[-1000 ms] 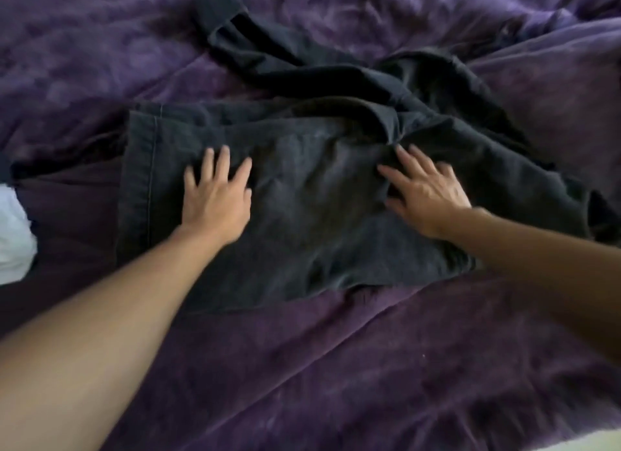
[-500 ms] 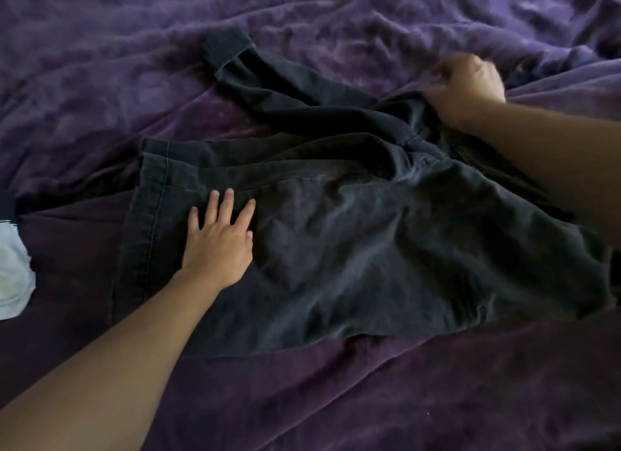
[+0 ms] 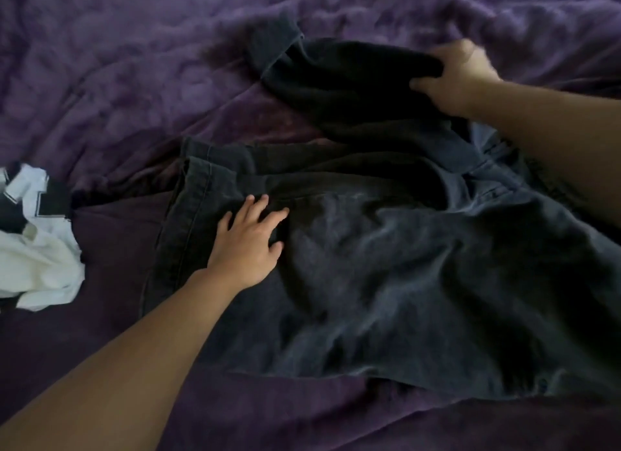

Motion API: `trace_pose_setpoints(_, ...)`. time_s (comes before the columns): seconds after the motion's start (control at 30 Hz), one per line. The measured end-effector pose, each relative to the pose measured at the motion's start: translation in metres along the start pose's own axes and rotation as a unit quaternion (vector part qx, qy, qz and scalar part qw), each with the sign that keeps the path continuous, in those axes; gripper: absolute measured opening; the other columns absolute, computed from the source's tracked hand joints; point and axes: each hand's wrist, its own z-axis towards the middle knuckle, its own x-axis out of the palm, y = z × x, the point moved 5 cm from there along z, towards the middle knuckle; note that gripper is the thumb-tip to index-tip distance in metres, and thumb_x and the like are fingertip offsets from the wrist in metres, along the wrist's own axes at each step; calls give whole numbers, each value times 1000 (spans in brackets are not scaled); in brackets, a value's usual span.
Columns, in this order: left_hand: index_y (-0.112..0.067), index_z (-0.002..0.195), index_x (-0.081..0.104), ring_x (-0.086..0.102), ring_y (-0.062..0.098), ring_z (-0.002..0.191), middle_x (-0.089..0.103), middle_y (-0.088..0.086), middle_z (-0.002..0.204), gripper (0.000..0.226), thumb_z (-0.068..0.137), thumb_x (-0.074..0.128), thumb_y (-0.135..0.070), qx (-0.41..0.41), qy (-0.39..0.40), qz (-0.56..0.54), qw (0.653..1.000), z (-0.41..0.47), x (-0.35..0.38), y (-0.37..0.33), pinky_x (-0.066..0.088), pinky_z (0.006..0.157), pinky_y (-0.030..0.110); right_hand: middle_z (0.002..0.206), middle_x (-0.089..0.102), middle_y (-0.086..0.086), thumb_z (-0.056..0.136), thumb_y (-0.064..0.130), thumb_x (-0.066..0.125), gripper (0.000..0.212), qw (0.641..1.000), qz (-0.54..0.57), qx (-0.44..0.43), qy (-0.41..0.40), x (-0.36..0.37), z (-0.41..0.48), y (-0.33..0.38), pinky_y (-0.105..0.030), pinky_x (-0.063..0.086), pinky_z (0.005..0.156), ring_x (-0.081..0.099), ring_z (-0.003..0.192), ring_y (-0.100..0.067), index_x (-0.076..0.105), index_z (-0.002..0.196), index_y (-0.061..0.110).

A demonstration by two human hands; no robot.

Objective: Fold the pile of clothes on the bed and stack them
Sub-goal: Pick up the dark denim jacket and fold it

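A pair of dark grey jeans point(image 3: 386, 282) lies spread across the purple bed cover, its hems at the left. My left hand point(image 3: 250, 245) presses flat on the near leg close to the hem, fingers apart. A second dark leg point(image 3: 336, 77) runs up toward the back, its ribbed end lying on the cover. My right hand point(image 3: 453, 75) is closed around a bunch of that far fabric and holds it a little above the bed.
A crumpled white garment with black stripes point(image 3: 37, 259) lies at the left edge of the bed. The rumpled purple cover point(image 3: 134, 64) fills the back and left of the view, and more of it stretches along the near edge.
My right hand left the middle of the jeans, reached to the far side and gripped the upper leg, lifting it. My left hand stayed pressed near the hem. The view shifted, revealing more white garment.
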Motion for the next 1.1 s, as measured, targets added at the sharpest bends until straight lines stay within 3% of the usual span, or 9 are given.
trace_pose_setpoints(0.07, -33, 135, 48, 24, 18, 143, 34, -2, 152, 45, 93, 49, -50, -65, 18, -127, 990, 8, -21, -2, 22, 115, 45, 118, 67, -10, 87, 34, 56, 40, 983, 25, -147, -102, -40, -37, 25, -41, 50, 92, 61, 111, -31, 61, 126, 25)
trace_pose_setpoints(0.13, -24, 118, 63, 55, 23, 116, 64, 6, 119, 47, 93, 43, -59, -188, -31, -403, 895, 16, -51, -1, 42, 96, 37, 114, 69, -4, 85, 33, 57, 46, 947, 20, -297, -122, -61, -97, 43, -39, 53, 82, 65, 104, -26, 58, 131, 30)
trace_pose_setpoints(0.2, -22, 117, 60, 62, 22, 94, 69, 10, 94, 63, 92, 26, -68, -267, -56, -567, 777, 21, -72, 2, 40, 79, 32, 95, 67, -4, 82, 31, 59, 50, 915, -41, -391, -90, -53, -162, 43, -36, 53, 60, 67, 83, -27, 58, 132, 29)
trace_pose_setpoints(0.33, -29, 137, 45, 66, 33, 100, 67, 18, 110, 90, 72, 27, -89, -241, 1, -709, 662, 29, -86, -8, 49, 82, 47, 89, 62, -3, 79, 30, 71, 52, 897, -184, -397, 67, 11, -260, 9, -33, 51, 55, 62, 73, -25, 60, 130, 28)
trace_pose_setpoints(0.47, -45, 137, 39, 60, 25, 104, 54, 3, 126, 104, 44, 64, -85, -185, 36, -608, 771, 29, -78, -65, 54, 71, 44, 131, 47, -3, 92, 46, 52, 58, 904, -193, -295, 243, 60, -293, -29, -38, 40, 95, 47, 116, -24, 35, 146, 33)
trace_pose_setpoints(0.63, -36, 148, 25, 38, 19, 135, 32, 1, 152, 104, 62, 81, -52, -113, -151, -470, 862, 66, -96, -103, 37, 108, 37, 117, 60, 7, 88, 34, 57, 43, 927, -142, -282, 204, 45, -292, -42, -37, 44, 93, 57, 107, -17, 55, 130, 29)
trace_pose_setpoints(0.87, -8, 99, 69, 59, 1, 60, 64, 1, 79, 22, 79, 63, 0, -113, -188, -537, 815, 35, -96, -84, 46, 51, 13, 116, 63, -8, 71, 21, 52, 49, 949, -203, -239, -18, 17, -284, -67, -45, 40, 91, 58, 111, -34, 63, 119, 15)
trace_pose_setpoints(0.97, -18, 99, 66, 58, 1, 58, 62, -3, 75, 32, 75, 61, 3, -154, -277, -570, 758, -27, -109, -20, 49, 57, 16, 104, 69, -10, 80, 20, 54, 33, 947, -208, -227, -90, -10, -268, -85, -48, 42, 89, 62, 100, -36, 72, 106, 12)
trace_pose_setpoints(1.1, -27, 109, 63, 62, 6, 67, 64, 1, 80, 52, 71, 55, 8, -199, -259, -571, 753, -101, -91, 56, 52, 63, 19, 92, 63, -6, 96, 24, 50, 27, 952, -98, -238, -167, -50, -274, -75, -40, 44, 72, 59, 81, -30, 71, 110, 15)
